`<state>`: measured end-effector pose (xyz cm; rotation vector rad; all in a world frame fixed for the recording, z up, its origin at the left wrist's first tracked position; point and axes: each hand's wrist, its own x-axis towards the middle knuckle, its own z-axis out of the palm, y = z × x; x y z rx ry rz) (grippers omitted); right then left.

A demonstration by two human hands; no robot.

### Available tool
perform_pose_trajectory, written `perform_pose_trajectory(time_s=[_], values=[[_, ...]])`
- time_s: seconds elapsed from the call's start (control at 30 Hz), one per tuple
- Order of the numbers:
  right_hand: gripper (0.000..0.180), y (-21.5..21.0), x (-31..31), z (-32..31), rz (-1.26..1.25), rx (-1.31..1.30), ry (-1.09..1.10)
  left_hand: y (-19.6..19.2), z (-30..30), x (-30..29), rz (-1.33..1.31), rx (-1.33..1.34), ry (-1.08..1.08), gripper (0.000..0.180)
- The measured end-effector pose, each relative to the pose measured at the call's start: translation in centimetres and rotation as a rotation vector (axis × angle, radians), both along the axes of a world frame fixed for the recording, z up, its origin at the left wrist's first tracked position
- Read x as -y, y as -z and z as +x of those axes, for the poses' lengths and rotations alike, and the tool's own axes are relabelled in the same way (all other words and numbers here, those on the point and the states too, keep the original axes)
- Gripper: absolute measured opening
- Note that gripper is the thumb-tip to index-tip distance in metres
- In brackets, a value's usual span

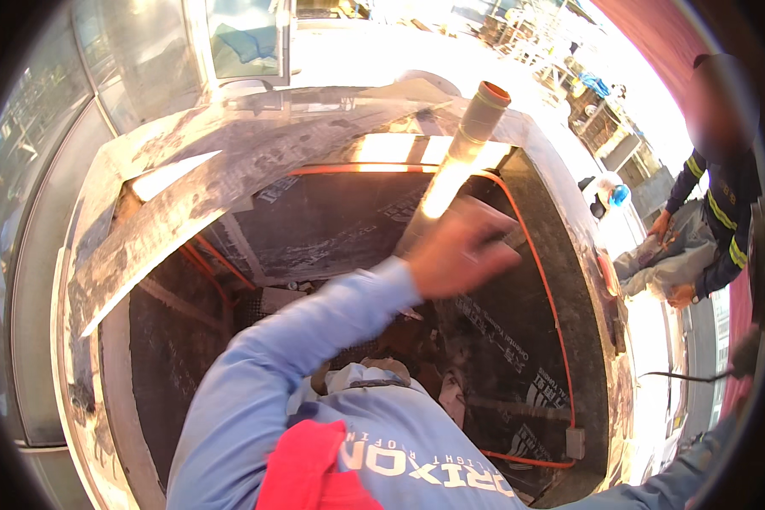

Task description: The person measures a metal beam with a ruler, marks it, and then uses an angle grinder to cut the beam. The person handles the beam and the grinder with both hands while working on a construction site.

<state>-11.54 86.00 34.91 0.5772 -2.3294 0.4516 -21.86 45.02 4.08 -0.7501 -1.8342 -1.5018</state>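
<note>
My left hand (pixel 463 252) is stretched across the front of my body, in a blue sleeve, and is blurred by motion. Its fingers look spread apart, with nothing seen between them. Right behind it a grey pipe (pixel 476 123) with an orange inside at its top end stands tilted; whether the hand touches it I cannot tell. The pipe's lower part runs down behind the hand into a dark-walled pit (pixel 331 221). My right arm (pixel 671 476) reaches out to the lower right, and its hand is not seen.
A wooden plank (pixel 204 195) lies across the pit's upper left corner. Orange conduit (pixel 546 289) runs along the walls to a small grey box (pixel 575 443). At the right sits another person (pixel 714 212) in dark clothing with yellow stripes. Glass panels (pixel 51 204) stand at the left.
</note>
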Motion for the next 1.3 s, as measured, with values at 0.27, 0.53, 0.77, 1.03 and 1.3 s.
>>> perform_pose_trajectory(time_s=[0.27, 0.53, 0.77, 1.03, 1.3], values=[[0.037, 28.0, 23.7, -4.8, -0.202, 1.024, -0.591, 5.3, 10.0, -5.2, 1.014, 0.55, 0.386, 0.083], [0.083, 38.7, 30.5, -1.4, -0.335, 2.11, -1.159, 13.1, 21.2, 1.1, 1.29, 0.574, -0.076, 0.086], [0.074, 40.3, 33.3, -1.8, -0.062, 2.066, -1.342, 10.9, 23.2, 2.7, 1.797, 0.286, -0.159, 0.07], [0.059, 41.3, 33.1, -3.6, 0.024, 1.826, -1.516, 10.3, 22.3, 3.2, 1.793, 0.316, -0.39, 0.061], [0.048, 38.6, 32.1, -8.1, -0.385, 1.898, -1.343, 9.0, 12.5, 6.3, 1.504, 0.507, -0.16, 0.079]])
